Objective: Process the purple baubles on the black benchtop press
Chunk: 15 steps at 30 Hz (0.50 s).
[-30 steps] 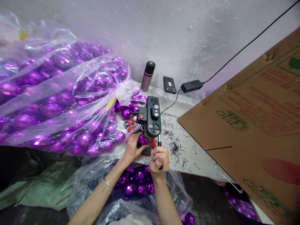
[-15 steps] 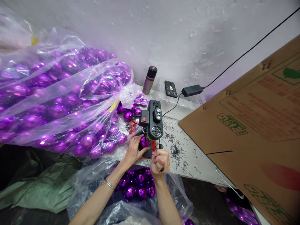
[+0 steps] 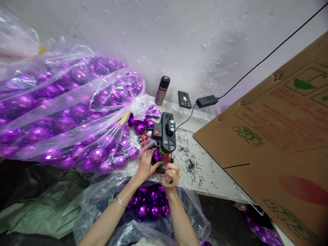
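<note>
My left hand (image 3: 147, 166) grips a shiny purple faceted ball (image 3: 158, 155) between thumb and fingers, under the head of a small black bench machine (image 3: 167, 133). The machine has round vents, knobs and a red switch. My right hand (image 3: 170, 176) is wrapped around the black grip of its lever (image 3: 172, 158), at the front right of the machine. The ball's top is hidden beneath the machine head. Below my wrists, an open clear plastic bag (image 3: 102, 201) holds several more purple balls (image 3: 155, 210).
A large clear bag of purple balls (image 3: 64, 123) fills the left. Behind the machine are a dark-capped bottle (image 3: 162, 90), a phone (image 3: 184, 99) and a power adapter (image 3: 207, 101). Small black bits (image 3: 191, 165) litter the tabletop (image 3: 212, 181). A cardboard box (image 3: 269, 143) stands at right.
My right hand has moved slightly left with the lever grip, which has swung lower and nearer the ball. The left hand still holds the ball in place. The view has shifted slightly.
</note>
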Motion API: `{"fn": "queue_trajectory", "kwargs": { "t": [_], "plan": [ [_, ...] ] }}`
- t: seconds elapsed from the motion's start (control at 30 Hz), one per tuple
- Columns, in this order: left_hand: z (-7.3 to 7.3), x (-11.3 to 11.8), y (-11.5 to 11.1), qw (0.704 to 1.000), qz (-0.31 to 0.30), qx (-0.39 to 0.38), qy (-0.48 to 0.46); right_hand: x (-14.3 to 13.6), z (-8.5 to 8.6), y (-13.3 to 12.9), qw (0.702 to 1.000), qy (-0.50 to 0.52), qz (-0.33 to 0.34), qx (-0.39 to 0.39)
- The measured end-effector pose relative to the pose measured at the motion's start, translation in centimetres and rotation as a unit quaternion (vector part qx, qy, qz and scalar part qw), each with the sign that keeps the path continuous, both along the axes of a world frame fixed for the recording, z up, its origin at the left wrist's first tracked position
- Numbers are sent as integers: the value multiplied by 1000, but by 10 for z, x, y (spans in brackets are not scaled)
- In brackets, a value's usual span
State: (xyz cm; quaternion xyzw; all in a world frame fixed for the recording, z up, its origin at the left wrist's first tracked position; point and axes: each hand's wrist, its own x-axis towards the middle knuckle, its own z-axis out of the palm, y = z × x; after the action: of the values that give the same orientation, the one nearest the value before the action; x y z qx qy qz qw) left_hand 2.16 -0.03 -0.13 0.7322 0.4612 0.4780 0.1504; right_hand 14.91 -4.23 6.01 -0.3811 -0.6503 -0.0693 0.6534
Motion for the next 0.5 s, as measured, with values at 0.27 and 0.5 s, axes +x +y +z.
{"fn": "queue_trajectory", "kwargs": {
  "t": [0.27, 0.5],
  "plan": [
    [2, 0, 1, 1000, 1, -31, 3, 2, 15, 0, 1000, -19, 4, 6],
    [9, -4, 1, 999, -18, -36, -4, -7, 102, -6, 990, 97, -7, -100]
  ]
}}
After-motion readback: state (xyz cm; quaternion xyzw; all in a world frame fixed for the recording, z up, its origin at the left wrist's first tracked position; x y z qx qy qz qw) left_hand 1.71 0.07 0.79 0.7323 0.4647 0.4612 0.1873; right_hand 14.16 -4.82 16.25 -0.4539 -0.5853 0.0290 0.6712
